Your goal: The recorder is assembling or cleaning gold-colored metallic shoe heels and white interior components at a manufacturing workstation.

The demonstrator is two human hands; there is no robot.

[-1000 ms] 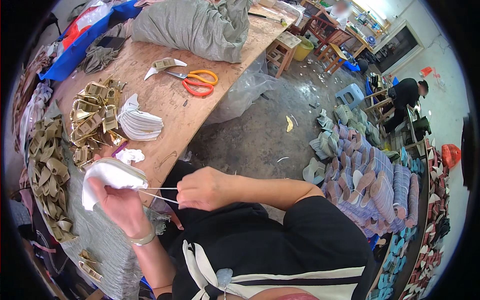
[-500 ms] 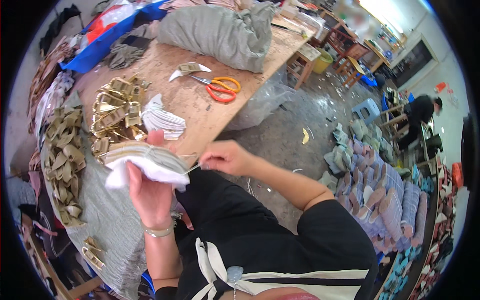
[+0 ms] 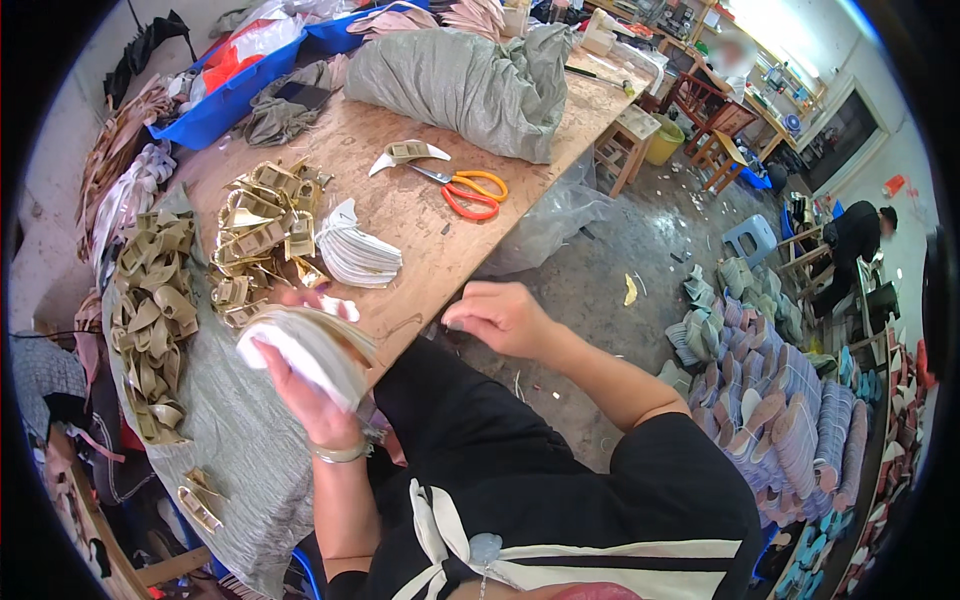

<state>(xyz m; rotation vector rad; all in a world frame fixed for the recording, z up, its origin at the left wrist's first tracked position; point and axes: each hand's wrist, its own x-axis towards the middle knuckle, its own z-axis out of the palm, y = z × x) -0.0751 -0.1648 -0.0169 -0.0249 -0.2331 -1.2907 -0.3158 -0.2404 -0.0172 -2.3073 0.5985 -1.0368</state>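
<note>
Since the earlier frame the right hand [image 3: 500, 318] has pulled away from the bundle and now hangs apart from it over the edge of the desk [image 3: 420, 215], and the string that ran between the two hands is no longer to see. The left hand [image 3: 305, 385] has lifted the stack of white insoles [image 3: 305, 345] a little higher and turned it, so the thin edges face up.

The left hand is closed around this stack from below, the fingers wrapped firmly, probably to keep the loose sheets together. The right hand is half closed with curled fingers (I cannot tell if it pinches something small).

On the desk, near the stack, lie a second pile of white insoles [image 3: 355, 250], a heap of gold straps [image 3: 260, 225] and orange scissors [image 3: 470, 190], all within easy reach of the hands.
</note>
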